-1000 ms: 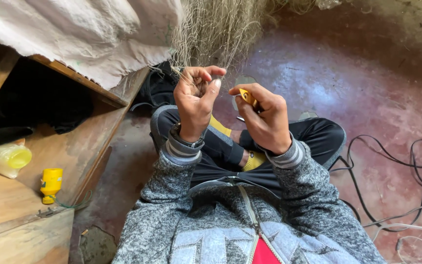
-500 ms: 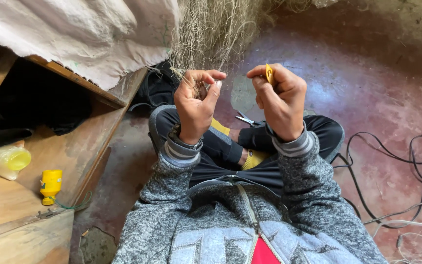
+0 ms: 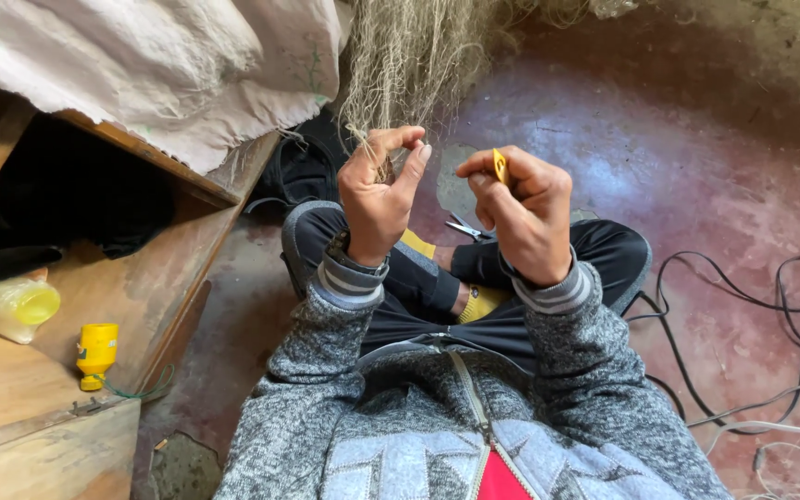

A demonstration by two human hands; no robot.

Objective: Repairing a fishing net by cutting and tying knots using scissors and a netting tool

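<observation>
Left hand (image 3: 377, 199) pinches fishing net (image 3: 409, 65) strand, net hanging at 12 o'clock. Right hand (image 3: 525, 218) grips yellow netting needle (image 3: 500, 167) upright. Net looks light, limp, snag-prone; best pinched near knot. Scissors (image 3: 463, 228) on lap.

Head view, single camera: worn on the person's head, angled steeply down over chest and crossed legs, facing forward toward 12 o'clock. Close range; left hand (image 3: 377, 199) and right hand (image 3: 522, 215) sit near frame centre. Netting (image 3: 409, 56) hangs at 12 o'clock, wooden chest (image 3: 57, 398) at 8 o'clock, cables (image 3: 761, 343) at 4 o'clock. No second view overlaps.
</observation>
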